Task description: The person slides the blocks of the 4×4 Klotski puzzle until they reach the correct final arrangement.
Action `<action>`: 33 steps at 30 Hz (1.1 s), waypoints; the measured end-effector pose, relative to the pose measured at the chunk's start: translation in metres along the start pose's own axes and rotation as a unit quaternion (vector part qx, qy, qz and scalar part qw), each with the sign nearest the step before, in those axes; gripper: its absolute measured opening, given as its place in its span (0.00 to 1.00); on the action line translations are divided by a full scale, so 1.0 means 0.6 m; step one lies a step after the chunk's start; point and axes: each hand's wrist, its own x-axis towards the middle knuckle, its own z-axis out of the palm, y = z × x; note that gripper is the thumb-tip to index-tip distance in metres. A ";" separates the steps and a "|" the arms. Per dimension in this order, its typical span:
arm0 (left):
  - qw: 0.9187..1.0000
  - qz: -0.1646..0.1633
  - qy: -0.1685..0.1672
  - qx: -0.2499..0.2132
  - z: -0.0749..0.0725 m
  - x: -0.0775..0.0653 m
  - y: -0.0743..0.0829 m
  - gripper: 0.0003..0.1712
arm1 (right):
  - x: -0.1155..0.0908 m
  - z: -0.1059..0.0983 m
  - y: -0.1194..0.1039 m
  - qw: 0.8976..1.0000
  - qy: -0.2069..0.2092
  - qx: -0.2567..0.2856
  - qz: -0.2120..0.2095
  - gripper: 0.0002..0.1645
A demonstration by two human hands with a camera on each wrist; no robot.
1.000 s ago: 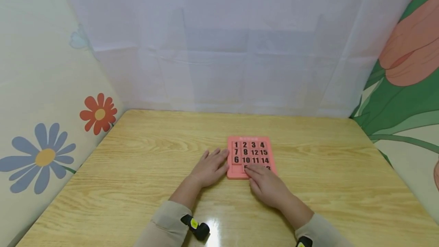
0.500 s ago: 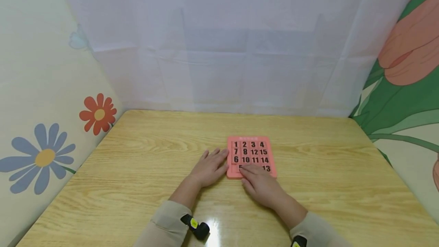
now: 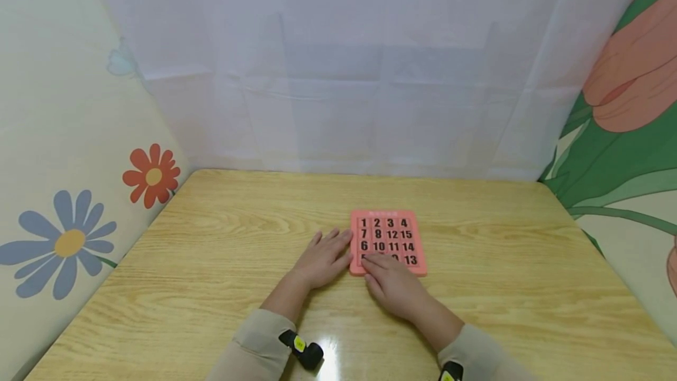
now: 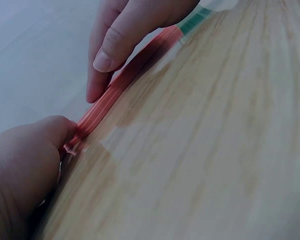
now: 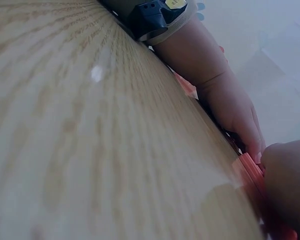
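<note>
The wooden table (image 3: 222, 216) fills the lower view, both far corners showing. Pale sleeves, the left (image 3: 251, 343) and the right (image 3: 483, 357), reach in from its near side. The pink number puzzle (image 3: 383, 214) lies flat about midway between the table's left and right edges, well in from the far edge. The left hand (image 3: 324, 258) rests against the puzzle's left side, fingers extended, its grip loose and wrapped round nothing. The right hand (image 3: 396, 287) lies over the bottom row, its grip likewise loose, fingers nearly straight on the tiles. A black device (image 3: 309, 356) sits at the left cuff. Tile 13 (image 3: 410, 260) shows whole; tile 5 (image 3: 363, 259) is partly covered.
</note>
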 end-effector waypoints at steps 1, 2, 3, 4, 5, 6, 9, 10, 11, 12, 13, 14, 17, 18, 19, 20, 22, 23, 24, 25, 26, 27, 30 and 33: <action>1.000 0.001 0.001 0.000 0.000 0.000 0.000 0.33 | 0.000 0.000 0.000 1.000 0.002 -0.002 -0.002 0.25; 1.000 0.002 0.003 0.000 0.001 0.000 -0.001 0.33 | 0.001 0.001 0.000 1.000 0.003 -0.003 -0.004 0.25; 1.000 0.002 0.001 0.001 0.001 0.001 -0.001 0.33 | 0.001 0.001 0.000 1.000 0.002 -0.003 -0.004 0.25; 1.000 0.002 0.000 0.002 0.001 0.001 -0.001 0.33 | 0.001 0.001 0.000 1.000 0.002 -0.001 -0.004 0.25; 1.000 0.001 -0.002 0.001 0.001 0.001 -0.002 0.33 | 0.001 0.001 0.000 1.000 0.001 0.000 -0.003 0.25; 1.000 0.001 -0.002 -0.001 0.001 0.001 -0.002 0.33 | 0.001 0.000 0.000 1.000 0.001 0.002 -0.001 0.25; 1.000 -0.003 -0.006 -0.003 0.001 0.001 -0.001 0.33 | 0.000 -0.001 0.001 1.000 -0.003 0.009 0.008 0.25; 1.000 -0.002 -0.006 -0.004 0.001 0.001 -0.001 0.33 | -0.001 -0.001 0.002 1.000 -0.004 0.012 0.012 0.26; 1.000 -0.003 -0.006 -0.005 0.001 0.001 -0.001 0.33 | -0.002 -0.003 0.003 1.000 -0.003 0.014 0.014 0.26; 1.000 -0.002 -0.005 -0.005 0.000 0.001 -0.001 0.33 | -0.004 -0.004 0.005 1.000 -0.003 0.014 0.018 0.26; 1.000 -0.003 -0.005 -0.005 0.000 0.001 0.000 0.33 | -0.006 -0.005 0.006 1.000 -0.001 0.016 0.021 0.26; 1.000 -0.003 -0.006 -0.004 -0.001 0.000 0.000 0.34 | -0.009 -0.006 0.009 1.000 0.001 0.015 0.024 0.25; 1.000 -0.003 -0.006 -0.005 -0.001 0.001 0.001 0.34 | -0.017 -0.010 0.017 0.999 0.010 0.009 0.031 0.25; 1.000 -0.003 -0.007 -0.005 -0.001 0.001 0.001 0.34 | -0.021 -0.012 0.020 0.999 0.013 0.005 0.034 0.25; 1.000 -0.003 -0.007 -0.005 -0.001 0.001 0.000 0.34 | -0.024 -0.012 0.024 0.999 0.017 0.004 0.035 0.25; 1.000 -0.002 -0.008 -0.004 -0.001 0.002 0.000 0.34 | -0.027 -0.013 0.028 0.999 0.018 0.001 0.037 0.25; 1.000 -0.001 -0.008 -0.003 0.000 0.003 -0.001 0.34 | -0.033 -0.015 0.034 0.999 0.019 -0.002 0.042 0.25; 1.000 0.000 -0.007 -0.002 0.001 0.003 -0.001 0.34 | -0.035 -0.016 0.037 0.999 0.019 0.000 0.045 0.25; 1.000 0.000 -0.007 -0.004 0.001 0.003 -0.002 0.34 | -0.038 -0.017 0.040 0.999 0.018 -0.001 0.049 0.25; 1.000 0.000 -0.007 -0.003 0.002 0.003 -0.003 0.34 | -0.040 -0.017 0.042 0.999 0.017 -0.002 0.051 0.25; 1.000 0.000 -0.007 -0.002 0.003 0.004 -0.003 0.34 | -0.041 -0.018 0.044 0.998 0.015 -0.003 0.055 0.25; 1.000 0.000 -0.007 -0.001 0.003 0.004 -0.004 0.34 | -0.043 -0.018 0.046 0.998 0.016 -0.003 0.055 0.25; 1.000 0.000 -0.008 0.000 0.005 0.006 -0.005 0.34 | -0.045 -0.017 0.049 0.998 0.015 -0.009 0.057 0.25; 1.000 0.000 -0.007 0.000 0.005 0.006 -0.005 0.34 | -0.045 -0.018 0.049 0.998 0.013 -0.006 0.057 0.25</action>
